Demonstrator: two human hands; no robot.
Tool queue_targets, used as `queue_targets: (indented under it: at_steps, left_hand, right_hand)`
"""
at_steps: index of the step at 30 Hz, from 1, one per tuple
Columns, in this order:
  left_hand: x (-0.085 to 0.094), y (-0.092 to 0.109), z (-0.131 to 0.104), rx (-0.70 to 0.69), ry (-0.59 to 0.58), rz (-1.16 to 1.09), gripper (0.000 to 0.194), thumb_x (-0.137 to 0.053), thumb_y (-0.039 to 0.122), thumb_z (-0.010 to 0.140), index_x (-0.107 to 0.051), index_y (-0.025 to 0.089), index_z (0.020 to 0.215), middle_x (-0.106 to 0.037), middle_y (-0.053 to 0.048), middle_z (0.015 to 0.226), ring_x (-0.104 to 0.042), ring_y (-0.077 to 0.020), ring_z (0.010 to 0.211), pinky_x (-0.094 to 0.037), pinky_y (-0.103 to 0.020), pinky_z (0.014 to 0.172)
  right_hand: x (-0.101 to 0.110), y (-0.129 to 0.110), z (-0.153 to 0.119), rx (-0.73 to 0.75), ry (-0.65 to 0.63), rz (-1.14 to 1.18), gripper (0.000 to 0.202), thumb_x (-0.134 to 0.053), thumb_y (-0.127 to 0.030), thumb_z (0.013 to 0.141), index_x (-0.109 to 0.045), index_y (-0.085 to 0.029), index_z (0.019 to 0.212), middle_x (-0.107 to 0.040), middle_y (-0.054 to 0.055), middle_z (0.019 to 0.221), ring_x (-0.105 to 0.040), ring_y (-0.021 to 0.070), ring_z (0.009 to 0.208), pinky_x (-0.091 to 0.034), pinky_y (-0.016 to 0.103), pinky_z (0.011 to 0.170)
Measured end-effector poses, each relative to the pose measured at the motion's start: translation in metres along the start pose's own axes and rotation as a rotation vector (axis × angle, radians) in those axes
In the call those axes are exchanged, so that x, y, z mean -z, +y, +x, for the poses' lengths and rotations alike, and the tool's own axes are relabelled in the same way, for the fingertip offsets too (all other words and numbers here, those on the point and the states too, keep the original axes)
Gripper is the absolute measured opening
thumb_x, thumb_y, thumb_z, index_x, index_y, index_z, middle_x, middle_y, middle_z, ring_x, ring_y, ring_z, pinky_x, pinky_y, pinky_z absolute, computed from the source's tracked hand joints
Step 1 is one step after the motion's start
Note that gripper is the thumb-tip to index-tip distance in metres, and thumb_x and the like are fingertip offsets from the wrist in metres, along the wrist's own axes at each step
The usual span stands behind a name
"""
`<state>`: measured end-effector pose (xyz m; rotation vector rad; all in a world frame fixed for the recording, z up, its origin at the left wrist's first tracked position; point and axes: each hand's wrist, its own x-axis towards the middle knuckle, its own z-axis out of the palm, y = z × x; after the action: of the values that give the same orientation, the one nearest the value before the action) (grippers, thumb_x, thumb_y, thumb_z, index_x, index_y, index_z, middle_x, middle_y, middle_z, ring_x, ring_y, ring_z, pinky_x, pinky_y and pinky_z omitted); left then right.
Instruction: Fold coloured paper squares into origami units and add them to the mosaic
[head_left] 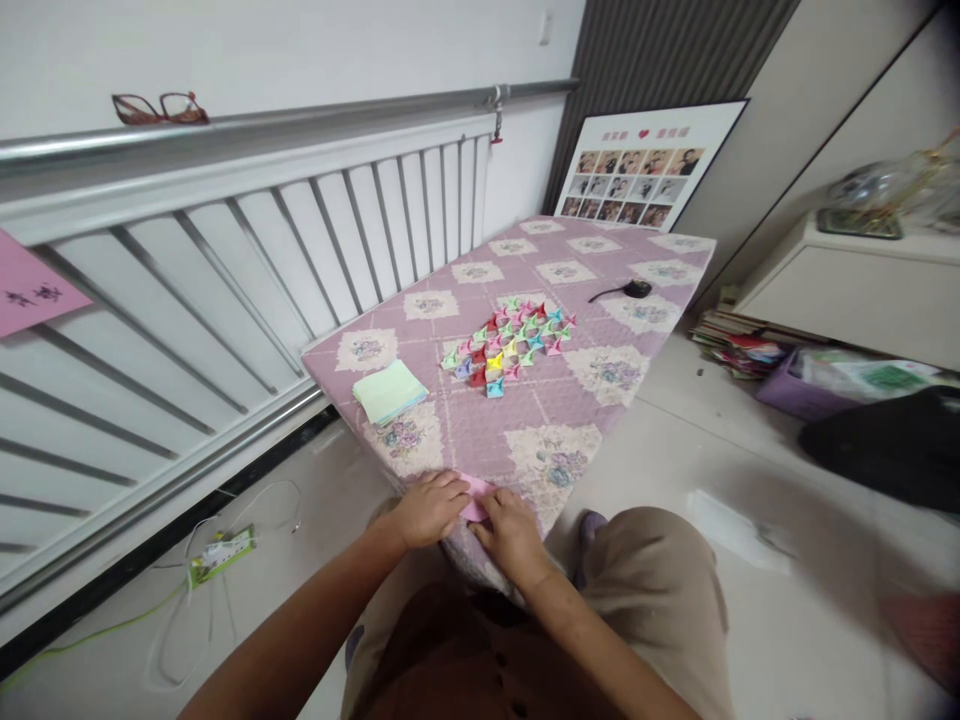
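A pink sheet of paper (475, 497), apparently folded, lies on the table's near corner between my hands. My left hand (433, 508) is closed at its left side, fingertips pressed onto the paper. At the right side, my right hand (513, 532) grips the paper with bent fingers. The fingers partly hide the sheet, so its exact folds cannot be made out. Ahead, to the left, a stack of square paper (390, 391) with pale green on top lies flat. Several small folded paper pieces (495, 362) in many colours stand grouped mid-table.
A purple flowered cloth covers the table (472, 430). A black ladle-shaped object (636, 289) lies near its right edge. A white radiator (315, 230) runs along the left, with glasses (161, 108) on the pipe above. A power strip (223, 556) with cords sits on the floor.
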<state>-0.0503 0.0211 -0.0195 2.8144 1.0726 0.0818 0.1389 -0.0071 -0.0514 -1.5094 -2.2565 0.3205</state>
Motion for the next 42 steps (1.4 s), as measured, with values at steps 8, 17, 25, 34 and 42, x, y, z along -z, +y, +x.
queue_targets:
  at_steps: [8, 17, 25, 34, 42]
  left_hand:
    - [-0.007, -0.001, 0.001, -0.018, 0.002, 0.091, 0.026, -0.044, 0.023, 0.094, -0.055, 0.021, 0.117, -0.055, -0.007, 0.126, -0.046, -0.0212, 0.119, -0.033, -0.037, 0.1]
    - [-0.014, 0.016, 0.001, 0.18, 0.004, 0.039, 0.019, -0.046, 0.027, 0.093, -0.062, 0.02, 0.102, -0.063, -0.006, 0.101, -0.052, -0.022, 0.097, -0.038, -0.037, 0.086]
    - [-0.018, 0.055, -0.015, 0.374, 0.042, -0.154, 0.018, -0.05, 0.022, 0.089, -0.066, 0.023, 0.099, -0.062, -0.005, 0.099, -0.051, -0.0216, 0.096, -0.039, -0.036, 0.083]
    - [-0.034, 0.041, -0.022, 0.597, 0.269, -0.404, 0.019, -0.051, 0.02, 0.087, -0.07, 0.022, 0.083, -0.062, -0.003, 0.089, -0.055, -0.0171, 0.087, -0.043, -0.031, 0.083]
    - [-0.026, 0.041, -0.019, 0.676, 0.328, -0.473, 0.018, -0.053, 0.02, 0.086, -0.068, 0.02, 0.076, -0.062, -0.003, 0.083, -0.056, -0.0156, 0.083, -0.044, -0.03, 0.08]
  right_hand:
    - [-0.005, 0.0, -0.003, 0.028, 0.061, -0.047, 0.017, -0.063, -0.026, 0.081, -0.063, -0.02, 0.097, -0.06, 0.008, 0.093, -0.052, 0.022, 0.088, -0.038, 0.034, 0.077]
    - [-0.002, 0.0, -0.008, 0.101, 0.029, -0.123, 0.004, -0.059, -0.021, 0.084, -0.061, -0.019, 0.088, -0.06, 0.007, 0.09, -0.052, 0.0219, 0.085, -0.04, 0.034, 0.076]
    - [0.002, 0.032, -0.026, 0.313, 0.045, -0.047, 0.019, -0.048, -0.011, 0.088, -0.063, -0.019, 0.097, -0.064, 0.008, 0.105, -0.056, 0.0208, 0.101, -0.042, 0.039, 0.096]
    - [-0.002, 0.018, -0.031, 0.171, 0.122, 0.091, 0.014, -0.05, -0.02, 0.089, -0.064, -0.018, 0.091, -0.062, 0.01, 0.098, -0.056, 0.0225, 0.1, -0.047, 0.038, 0.089]
    - [0.003, 0.015, -0.022, 0.058, 0.104, 0.07, 0.022, -0.051, -0.025, 0.089, -0.064, -0.019, 0.073, -0.056, 0.006, 0.078, -0.051, 0.0201, 0.079, -0.042, 0.033, 0.075]
